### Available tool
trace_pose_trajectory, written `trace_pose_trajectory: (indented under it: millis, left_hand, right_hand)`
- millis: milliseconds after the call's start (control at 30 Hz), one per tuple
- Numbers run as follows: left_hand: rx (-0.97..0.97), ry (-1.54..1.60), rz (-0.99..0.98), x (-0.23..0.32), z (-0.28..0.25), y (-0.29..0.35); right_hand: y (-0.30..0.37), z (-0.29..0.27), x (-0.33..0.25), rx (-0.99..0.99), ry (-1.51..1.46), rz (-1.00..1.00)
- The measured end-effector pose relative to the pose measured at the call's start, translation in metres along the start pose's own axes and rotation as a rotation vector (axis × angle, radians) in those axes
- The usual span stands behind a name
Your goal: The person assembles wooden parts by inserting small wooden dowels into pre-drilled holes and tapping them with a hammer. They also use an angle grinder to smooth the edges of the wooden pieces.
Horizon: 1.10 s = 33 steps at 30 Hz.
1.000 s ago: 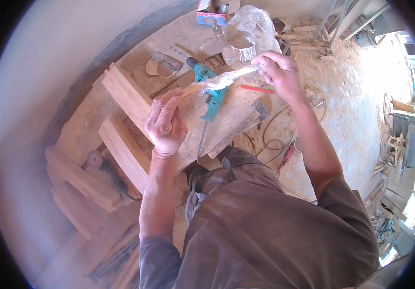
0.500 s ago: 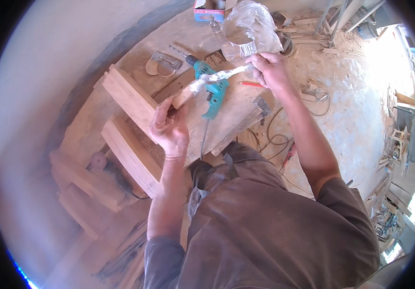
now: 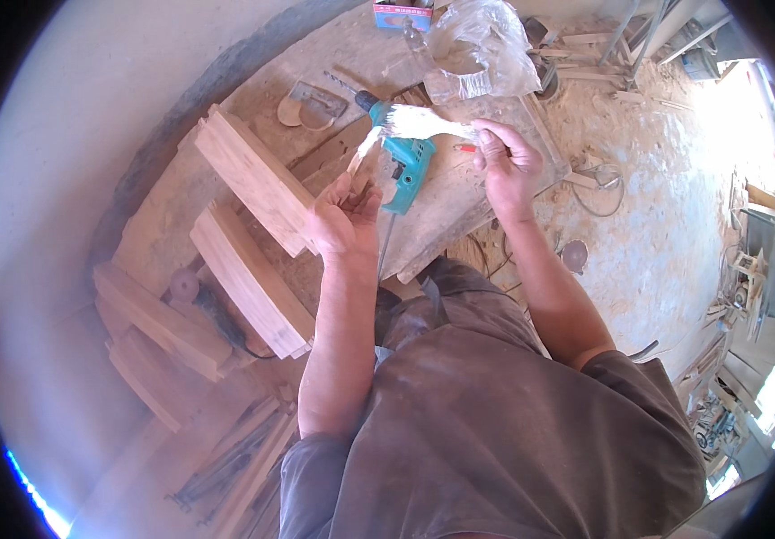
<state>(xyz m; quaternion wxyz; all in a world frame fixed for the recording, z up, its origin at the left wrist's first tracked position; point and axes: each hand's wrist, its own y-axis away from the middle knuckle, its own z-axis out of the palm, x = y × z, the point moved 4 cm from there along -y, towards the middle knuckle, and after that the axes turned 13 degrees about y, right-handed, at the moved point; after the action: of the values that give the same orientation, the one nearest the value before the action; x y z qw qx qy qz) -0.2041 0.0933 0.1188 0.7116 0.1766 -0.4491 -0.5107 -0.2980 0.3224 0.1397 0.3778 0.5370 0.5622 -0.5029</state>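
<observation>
Across the dusty worktop (image 3: 459, 202) in the head view, a teal drill (image 3: 412, 171) lies at twelve o'clock, while the right hand (image 3: 509, 171), at one, has its fingers pinching a white-coated, brush-like tool (image 3: 416, 122), and the left hand (image 3: 342, 223), near eleven, has its fingers gripping a white-tipped wood piece (image 3: 358, 165).

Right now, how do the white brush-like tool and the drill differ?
The brush-like tool is white and thin; the drill is teal and bulkier. The right hand holds the brush-like tool up; the drill lies on the work surface. Both are hand tools.
</observation>
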Motion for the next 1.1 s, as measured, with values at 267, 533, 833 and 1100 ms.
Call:
trace_pose_trajectory:
  millis: [267,533,833,1100]
  left_hand:
    - [-0.181,-0.418,0.475,0.005,0.028,0.018]
    - [-0.047,-0.134,0.144,-0.010,0.018,0.004]
    - [-0.172,0.151,-0.175,-0.017,0.006,-0.003]
    - [-0.257,0.238,-0.276,-0.025,0.022,0.002]
  right_hand:
    - [-0.007,0.013,-0.062,-0.089,0.256,-0.419]
    - [-0.012,-0.002,-0.054,-0.042,0.304,-0.233]
    - [-0.006,-0.013,-0.001,-0.011,0.379,-0.332]
    - [-0.021,-0.012,-0.027,-0.028,0.271,-0.291]
